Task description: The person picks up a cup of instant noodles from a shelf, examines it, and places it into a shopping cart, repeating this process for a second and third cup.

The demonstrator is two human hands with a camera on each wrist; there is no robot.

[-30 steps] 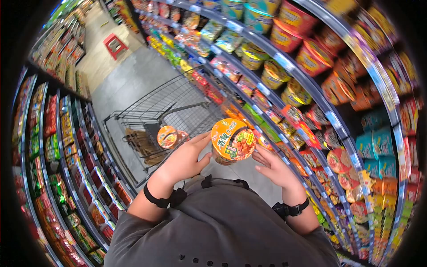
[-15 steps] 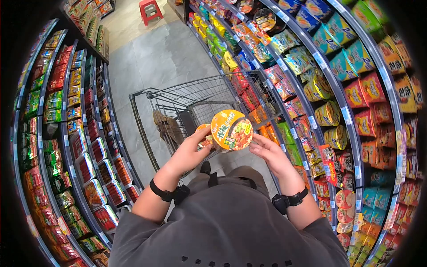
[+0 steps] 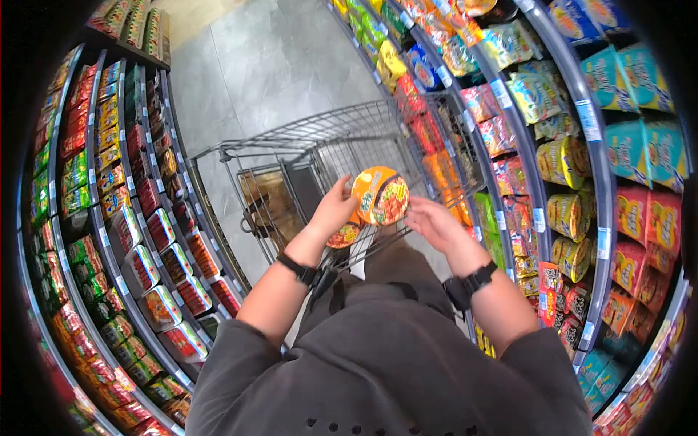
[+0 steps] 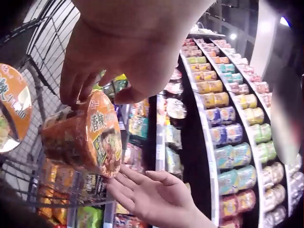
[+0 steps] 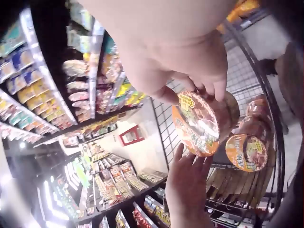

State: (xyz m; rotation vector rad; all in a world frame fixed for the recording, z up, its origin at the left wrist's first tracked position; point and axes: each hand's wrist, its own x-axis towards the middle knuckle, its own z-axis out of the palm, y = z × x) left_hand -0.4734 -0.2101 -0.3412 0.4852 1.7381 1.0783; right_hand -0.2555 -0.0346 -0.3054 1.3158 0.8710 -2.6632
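An orange-lidded noodle cup (image 3: 380,195) is between the two hands above the cart, its lid facing the head camera. The left hand (image 3: 336,209) grips the cup's left side; in the left wrist view this hand (image 4: 123,57) has its fingers on the cup's wall (image 4: 64,140). With palm up, the right hand (image 3: 438,227) touches the opposite side with nearly straight, relaxed fingers, seen also as the lower hand (image 4: 156,197) there. A similar cup (image 3: 343,235) lies lower, behind the left hand, and more than one cup (image 5: 247,151) shows in the cart in the right wrist view.
The wire shopping cart (image 3: 320,131) stands just ahead, with a brown item (image 3: 267,200) inside. Shelves of packets (image 3: 87,276) line the left; shelves of bagged and cup noodles (image 3: 567,156) line the right. Grey tiled floor (image 3: 254,65) runs between them.
The head view has shifted, so the red stool has left the frame and the right shelves look closer. Both hands have stayed at the held cup, which has moved slightly up in view.
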